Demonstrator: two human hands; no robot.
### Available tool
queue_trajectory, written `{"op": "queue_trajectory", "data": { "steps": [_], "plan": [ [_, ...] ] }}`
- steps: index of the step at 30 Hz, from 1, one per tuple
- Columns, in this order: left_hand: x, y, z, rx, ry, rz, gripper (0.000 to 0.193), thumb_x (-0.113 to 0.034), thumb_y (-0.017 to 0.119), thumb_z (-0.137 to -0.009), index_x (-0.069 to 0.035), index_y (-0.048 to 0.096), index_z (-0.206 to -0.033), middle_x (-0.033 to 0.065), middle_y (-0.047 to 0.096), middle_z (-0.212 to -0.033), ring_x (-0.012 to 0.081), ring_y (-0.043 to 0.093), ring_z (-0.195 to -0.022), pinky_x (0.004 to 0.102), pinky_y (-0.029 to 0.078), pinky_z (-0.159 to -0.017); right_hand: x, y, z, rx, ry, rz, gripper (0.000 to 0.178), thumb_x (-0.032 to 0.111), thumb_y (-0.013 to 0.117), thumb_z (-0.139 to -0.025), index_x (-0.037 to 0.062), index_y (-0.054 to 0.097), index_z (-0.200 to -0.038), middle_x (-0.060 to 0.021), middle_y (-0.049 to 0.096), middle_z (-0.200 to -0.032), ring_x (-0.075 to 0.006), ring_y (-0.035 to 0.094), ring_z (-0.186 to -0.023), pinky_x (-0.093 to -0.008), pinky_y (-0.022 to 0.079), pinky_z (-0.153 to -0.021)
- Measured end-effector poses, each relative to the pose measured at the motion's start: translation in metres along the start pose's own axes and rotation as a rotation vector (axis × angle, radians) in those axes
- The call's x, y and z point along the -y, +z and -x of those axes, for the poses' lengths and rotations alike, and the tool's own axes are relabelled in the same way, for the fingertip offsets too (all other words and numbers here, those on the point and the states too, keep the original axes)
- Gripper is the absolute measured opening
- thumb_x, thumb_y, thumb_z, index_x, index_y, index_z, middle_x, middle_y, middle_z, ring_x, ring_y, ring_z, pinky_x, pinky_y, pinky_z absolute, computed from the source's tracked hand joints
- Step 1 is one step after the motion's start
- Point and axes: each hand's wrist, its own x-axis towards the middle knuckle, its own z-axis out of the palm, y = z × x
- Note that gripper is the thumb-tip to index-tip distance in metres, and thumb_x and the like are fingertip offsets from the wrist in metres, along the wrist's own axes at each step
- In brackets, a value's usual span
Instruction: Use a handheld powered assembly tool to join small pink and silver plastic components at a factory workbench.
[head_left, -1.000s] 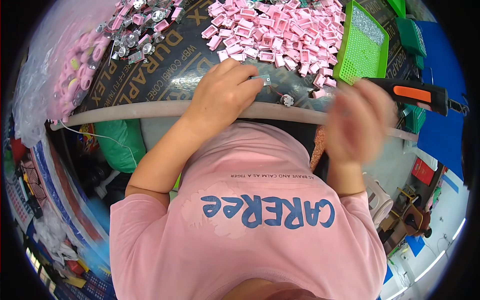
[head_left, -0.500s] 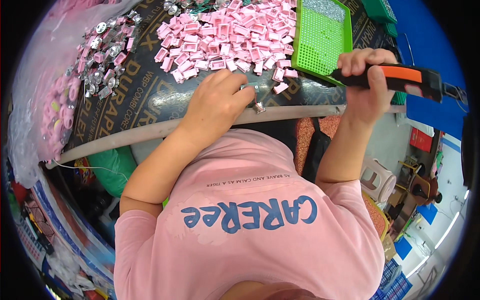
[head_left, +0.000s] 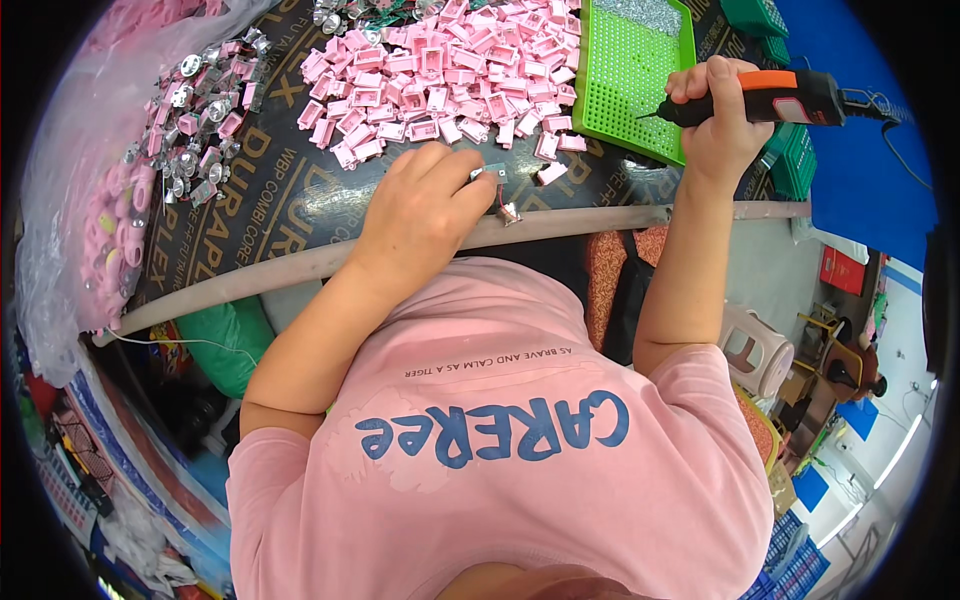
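Observation:
My left hand [head_left: 425, 205] is closed on a small green circuit board [head_left: 489, 171] near the table's front edge. A thin wire runs from the board down to a small silvery part [head_left: 510, 214], which hangs at the edge. In my right hand [head_left: 727, 125] is a black and orange electric screwdriver [head_left: 780, 97], gripped around its body. Its thin bit points left, over the perforated part of a green tray [head_left: 625, 85]. Silvery screws [head_left: 648, 14] lie in the tray's far end. Just beyond my left hand spreads a heap of pink plastic housings [head_left: 430, 85]; one housing [head_left: 551, 174] lies apart on the near side.
At the left is a pile of pink and silvery assemblies [head_left: 205, 115], with pink pieces in clear plastic [head_left: 115, 235] beside it. Dark green trays [head_left: 793, 160] stand at the right. A pale rail [head_left: 330, 255] edges the table. The screwdriver's cord [head_left: 875, 103] trails off right.
My right hand has raised the screwdriver away from me and a little left, so its bit is now over the green tray. My left hand keeps its hold on the circuit board.

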Motion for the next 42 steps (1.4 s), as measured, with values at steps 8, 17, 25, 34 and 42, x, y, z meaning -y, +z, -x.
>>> {"op": "queue_trajectory", "data": {
  "steps": [8, 17, 25, 34, 42],
  "plan": [
    [0.001, 0.001, 0.002, -0.02, 0.004, 0.01, 0.025, -0.003, 0.078, -0.078, -0.004, 0.071, -0.102, 0.009, 0.07, -0.11, 0.0284, 0.065, -0.096, 0.0429, 0.054, -0.084, -0.002, -0.001, 0.001, -0.002, -0.02, -0.027, 0.011, 0.0, 0.075, -0.095, -0.0022, 0.067, -0.088, -0.011, 0.066, -0.07, -0.0214, 0.064, -0.058, -0.037, 0.055, -0.061],
    [0.003, 0.001, 0.004, -0.02, -0.001, 0.018, 0.026, -0.004, 0.078, -0.077, -0.004, 0.071, -0.102, 0.0085, 0.07, -0.11, 0.0284, 0.064, -0.095, 0.0425, 0.054, -0.083, 0.03, 0.0, 0.0, 0.224, 0.029, -0.2, 0.021, 0.021, 0.057, -0.104, 0.0029, 0.063, -0.097, -0.0115, 0.061, -0.077, -0.0261, 0.06, -0.068, -0.0477, 0.052, -0.074],
    [0.004, 0.003, 0.004, -0.019, 0.008, 0.02, 0.028, -0.007, 0.078, -0.076, -0.005, 0.071, -0.102, 0.0068, 0.069, -0.107, 0.0274, 0.064, -0.093, 0.0418, 0.053, -0.082, 0.009, 0.099, 0.052, 0.379, 0.188, -0.281, 0.008, 0.01, 0.061, -0.1, 0.0043, 0.055, -0.099, -0.0101, 0.059, -0.075, -0.0212, 0.057, -0.063, -0.0407, 0.052, -0.066],
    [0.001, 0.004, 0.002, -0.051, 0.011, 0.02, 0.025, -0.007, 0.077, -0.075, -0.006, 0.072, -0.1, 0.0057, 0.069, -0.107, 0.0269, 0.063, -0.089, 0.0418, 0.051, -0.077, -0.007, 0.101, 0.054, 0.465, 0.248, -0.312, 0.014, 0.012, 0.065, -0.103, 0.0063, 0.053, -0.098, -0.0103, 0.059, -0.074, -0.0199, 0.056, -0.062, -0.0397, 0.051, -0.067],
    [0.003, 0.006, 0.001, -0.093, 0.023, -0.014, 0.013, -0.015, 0.067, -0.082, -0.008, 0.072, -0.091, 0.0047, 0.064, -0.093, 0.0243, 0.061, -0.088, 0.0386, 0.051, -0.076, -0.008, 0.105, 0.055, 0.483, 0.255, -0.299, 0.015, 0.013, 0.065, -0.103, 0.0062, 0.054, -0.097, -0.0096, 0.059, -0.074, -0.0196, 0.056, -0.062, -0.04, 0.051, -0.067]
  ]
}}
